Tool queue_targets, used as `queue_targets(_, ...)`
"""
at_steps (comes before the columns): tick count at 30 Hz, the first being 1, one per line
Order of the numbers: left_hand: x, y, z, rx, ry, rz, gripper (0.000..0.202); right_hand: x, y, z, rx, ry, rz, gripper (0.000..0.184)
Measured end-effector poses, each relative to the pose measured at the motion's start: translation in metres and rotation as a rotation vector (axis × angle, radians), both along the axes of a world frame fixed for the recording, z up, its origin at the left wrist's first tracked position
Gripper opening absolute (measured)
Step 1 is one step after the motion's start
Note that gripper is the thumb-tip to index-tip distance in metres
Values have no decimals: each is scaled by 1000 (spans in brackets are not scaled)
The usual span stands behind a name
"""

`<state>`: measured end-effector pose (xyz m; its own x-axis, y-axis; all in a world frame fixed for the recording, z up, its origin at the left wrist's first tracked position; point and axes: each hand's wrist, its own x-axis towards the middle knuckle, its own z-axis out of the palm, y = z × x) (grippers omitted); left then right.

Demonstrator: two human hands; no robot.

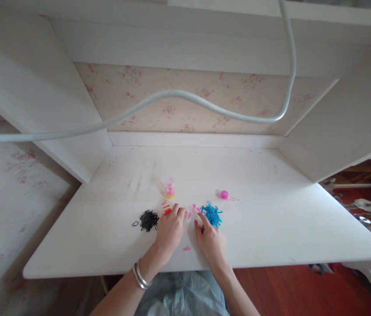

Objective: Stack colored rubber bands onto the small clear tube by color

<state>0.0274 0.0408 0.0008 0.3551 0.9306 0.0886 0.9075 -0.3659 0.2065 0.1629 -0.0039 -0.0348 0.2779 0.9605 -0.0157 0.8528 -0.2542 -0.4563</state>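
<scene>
My left hand (171, 226) rests over the desk between a small red pile of rubber bands (166, 212) and a loose pink group of bands (193, 210). Its fingers are bent and close together; their tips are partly hidden, so what they hold cannot be made out. Just right of it, my right hand (210, 240) has thumb and forefinger apart beside the pink bands. A blue pile of bands (212, 214) lies right by its fingers. To the left of my left hand sits a black pile of bands (148, 220). One pink piece (187, 248) lies between my wrists.
Behind the piles stands a small clear container (170, 188) with pink and yellow in it. A round pink item with a loop (225, 195) lies farther right. A white cable (172, 93) crosses in front of the shelf. The white desk (271, 210) has side panels.
</scene>
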Motion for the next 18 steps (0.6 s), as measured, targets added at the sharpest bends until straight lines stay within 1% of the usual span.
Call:
queue_targets(2, -5, 0, 4, -22, -21, 2, 28, -3, 5, 2, 3, -51, 23, 38)
queue_targets(4, -10, -4, 8, -45, -36, -17, 30, -4, 6, 1, 26, -63, 52, 36)
queue_targets(7, -17, -22, 10, -91, -48, -79, 29, -2, 4, -1, 73, -10, 74, 36)
queue_targets(9, -19, -37, 8, -144, -45, -142, 23, 0, 2, -3, 85, 15, 76, 35)
queue_targets(11, -20, -50, 5, -194, -32, -177, 19, 0, 2, -2, 74, -1, 80, 34)
queue_targets(15, -14, -64, -2, -226, 11, -131, 17, -5, 6, 4, 17, -89, 87, 31)
queue_targets(18, -9, -68, -4, -217, 17, -141, 20, -8, 9, 8, -13, -140, 100, 29)
